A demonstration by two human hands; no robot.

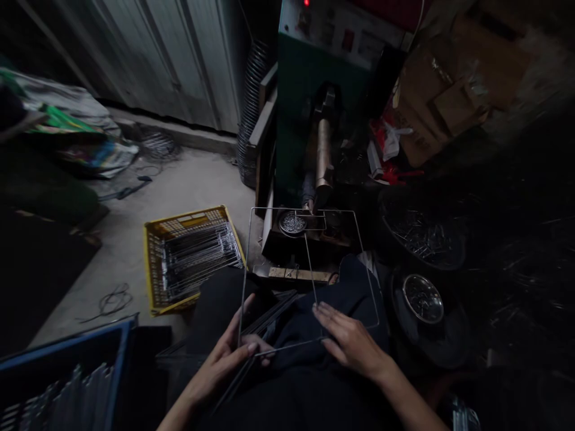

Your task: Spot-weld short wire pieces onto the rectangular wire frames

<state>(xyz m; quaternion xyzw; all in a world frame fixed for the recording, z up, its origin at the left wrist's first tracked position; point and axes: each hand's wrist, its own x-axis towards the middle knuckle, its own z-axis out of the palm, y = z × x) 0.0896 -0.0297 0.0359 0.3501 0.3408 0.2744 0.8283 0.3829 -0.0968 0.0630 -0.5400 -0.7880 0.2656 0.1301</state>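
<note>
A thin rectangular wire frame [246,269] spans both hands, its far edge at the welding machine's electrode tips [309,206]. My left hand [233,350] grips the near left corner, thumb on the near wire. My right hand [345,335] pinches a straight wire rod [309,260] running lengthwise through the frame's middle, near its lower end; whether the rod is joined to the frame I cannot tell. A smaller wire rectangle [324,221] shows at the far edge. Below the electrodes sits a round dish of small metal bits [293,222]. Loose wire rods [274,314] lie across my lap.
A yellow crate [150,269] with wire pieces stands to the left, a blue crate [121,359] nearer. On the right are a dark basin [453,260] of metal pieces and a shiny bowl [406,296]. Cardboard boxes [413,126] stand behind. The machine's green body [291,120] rises ahead.
</note>
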